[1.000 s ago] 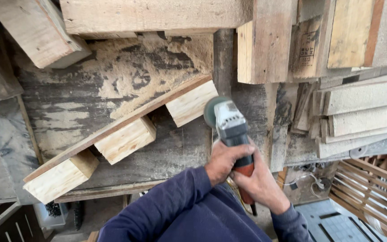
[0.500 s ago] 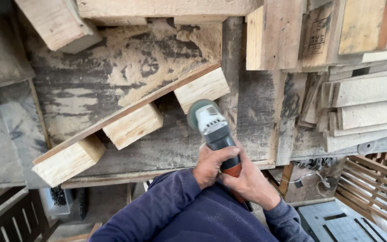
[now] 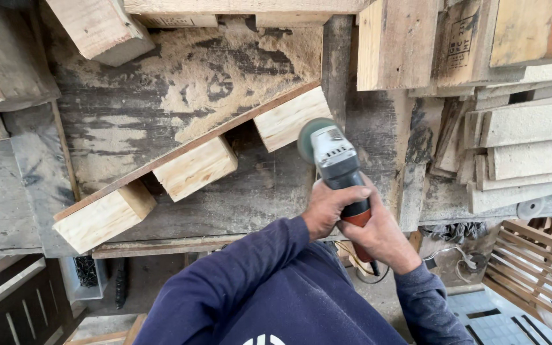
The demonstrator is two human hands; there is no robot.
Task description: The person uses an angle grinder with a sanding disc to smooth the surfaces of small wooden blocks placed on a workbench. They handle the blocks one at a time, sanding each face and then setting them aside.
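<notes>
Both hands, left hand and right hand, gripped the angle grinder, its disc touching the nearest pallet block. Risk: the disc could snag the block's corner and kick back.

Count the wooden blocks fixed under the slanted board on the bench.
3. The lower-left block sits at the board's low end, the middle block halfway up, and the upper-right block beside the grinder. None appears hidden.
</notes>
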